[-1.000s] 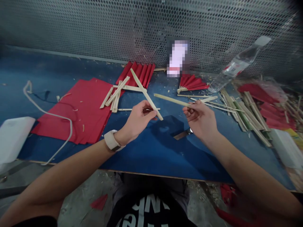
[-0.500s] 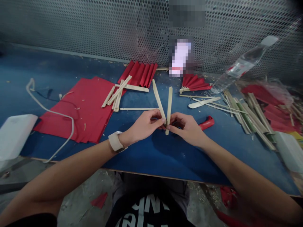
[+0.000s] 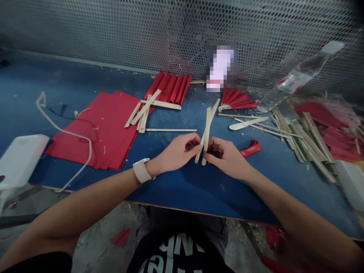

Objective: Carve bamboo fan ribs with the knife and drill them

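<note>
In the centre of the frame, the left hand (image 3: 179, 152) has its thumb and fingertips closed on a slanting bamboo strip (image 3: 200, 151), clamped near its lower end. Just beside it, the right hand (image 3: 229, 157) pinches a more upright bamboo strip (image 3: 207, 131), also low down, its thumb and fingers together on the wood. The two strips cross above the fingertips, the slanting one reaching further up and to the right; whether they touch where they cross, I cannot tell. Both lower ends poke out below the grips, a little apart.

Left of centre, a pile of short strips (image 3: 145, 110) lies partly over red sheets (image 3: 99, 129), near a pleated red piece (image 3: 170, 89). A thin stick (image 3: 171, 130) lies above the left hand. Just right of the right hand is a red object (image 3: 250, 149), partly hidden by it. Further up and right are a small red fan (image 3: 239, 99), a flat pale blade-shaped piece (image 3: 241, 125) and a clear bottle (image 3: 295, 81), tilted in the upper right. More strips (image 3: 305, 140) lie at the right of the blue table (image 3: 176, 189)
</note>
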